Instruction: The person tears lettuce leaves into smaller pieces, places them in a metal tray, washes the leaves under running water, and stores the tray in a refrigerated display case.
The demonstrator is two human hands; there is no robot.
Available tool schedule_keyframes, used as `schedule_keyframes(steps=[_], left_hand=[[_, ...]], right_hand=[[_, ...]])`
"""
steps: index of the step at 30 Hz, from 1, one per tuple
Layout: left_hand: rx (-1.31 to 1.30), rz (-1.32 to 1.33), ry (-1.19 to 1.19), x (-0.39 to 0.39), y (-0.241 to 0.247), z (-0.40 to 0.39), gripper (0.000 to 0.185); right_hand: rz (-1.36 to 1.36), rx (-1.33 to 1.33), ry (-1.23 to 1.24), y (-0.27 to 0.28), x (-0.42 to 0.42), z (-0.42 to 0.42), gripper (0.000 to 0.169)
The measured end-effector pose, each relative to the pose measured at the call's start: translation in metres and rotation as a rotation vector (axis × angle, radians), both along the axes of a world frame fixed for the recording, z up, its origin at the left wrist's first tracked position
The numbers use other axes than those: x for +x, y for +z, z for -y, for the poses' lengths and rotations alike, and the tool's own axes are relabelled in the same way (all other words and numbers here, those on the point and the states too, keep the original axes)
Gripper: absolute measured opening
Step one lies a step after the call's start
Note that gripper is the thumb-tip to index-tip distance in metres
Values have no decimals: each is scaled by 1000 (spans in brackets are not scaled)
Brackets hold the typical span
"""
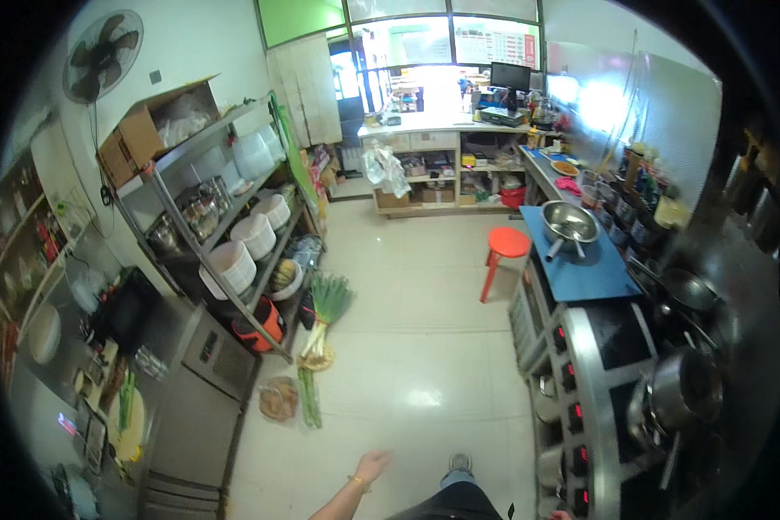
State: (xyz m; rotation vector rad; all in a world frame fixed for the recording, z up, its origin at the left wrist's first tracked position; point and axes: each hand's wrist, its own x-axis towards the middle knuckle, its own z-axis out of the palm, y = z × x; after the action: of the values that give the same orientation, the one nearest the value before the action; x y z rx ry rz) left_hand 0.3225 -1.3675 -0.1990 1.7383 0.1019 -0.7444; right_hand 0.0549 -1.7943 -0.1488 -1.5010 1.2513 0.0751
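My left hand (372,467), with a bracelet at the wrist, hangs over the pale tiled floor (422,364). It is blurred; I see nothing in it, and how far its fingers are spread is unclear. Only a sliver of my right hand (561,515) shows at the bottom edge, beside the stove front (575,422); its fingers are hidden. A dark pointed tip (511,510) sticks up near my leg, too little of it showing to name. Ahead on the floor lie a bundle of scallions (325,305), green stalks in a clear bag (309,400) and a bag of brown items (278,398).
On the right, a blue board (608,273) bears a metal bowl (570,224); a steel pot (682,390) stands on the stove. A red stool (508,243) is beyond. A metal shelf (195,234) with white bowls (229,268) and a steel counter cabinet (195,409) line the left.
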Motion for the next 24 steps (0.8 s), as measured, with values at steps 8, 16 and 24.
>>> schedule_keyframes(steps=[8,16,24], left_hand=[[101,-34,333,333,-15,-23,33],[773,-198,-201,456,-63,25,32],[653,-403,167,753,-119,74,38]], right_hand=[[-309,126,-43,-132,259,110,36],[-100,-87,255,-265,720,200,19],[376,-101,689,28,1312,95,24]])
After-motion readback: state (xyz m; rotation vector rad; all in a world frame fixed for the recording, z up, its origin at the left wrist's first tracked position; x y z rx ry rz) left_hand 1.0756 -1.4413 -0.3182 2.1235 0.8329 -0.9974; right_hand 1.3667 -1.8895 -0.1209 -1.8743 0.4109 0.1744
